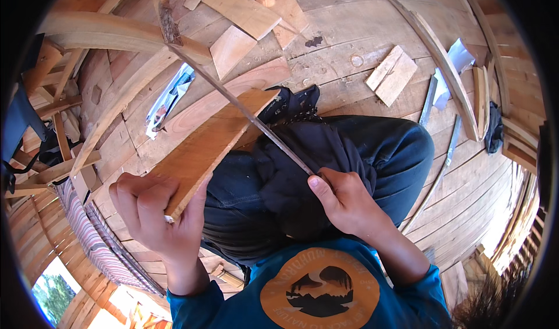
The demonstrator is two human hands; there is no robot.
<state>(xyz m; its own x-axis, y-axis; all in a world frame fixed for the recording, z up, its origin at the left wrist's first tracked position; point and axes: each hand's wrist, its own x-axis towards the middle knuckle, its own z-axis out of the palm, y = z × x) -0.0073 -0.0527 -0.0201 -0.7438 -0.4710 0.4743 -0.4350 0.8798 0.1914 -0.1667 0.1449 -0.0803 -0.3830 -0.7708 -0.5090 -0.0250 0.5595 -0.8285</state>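
My left hand (160, 209) grips the near end of a tapered wooden board (204, 140), thumb on one side and fingers on the other. The board slants up and away over my legs, its sawn edge facing right. In my right hand (343, 201), fingers wrap the near end of a long, narrow metal blade-like tool (271, 132), seen edge-on. It runs diagonally to the far left and crosses the far part of the board; whether it touches the board I cannot tell. My grip hides its near end. Beyond its far end is a bark-covered piece of wood (167, 26).
I sit on a plank floor (332, 67) with a dark cloth (308, 166) on my lap. Board offcuts (241, 11) lie ahead, two small pieces (392, 75) farther right. Curved timbers (439, 61) stand at both sides. A thin strip (434, 183) lies right of my knee.
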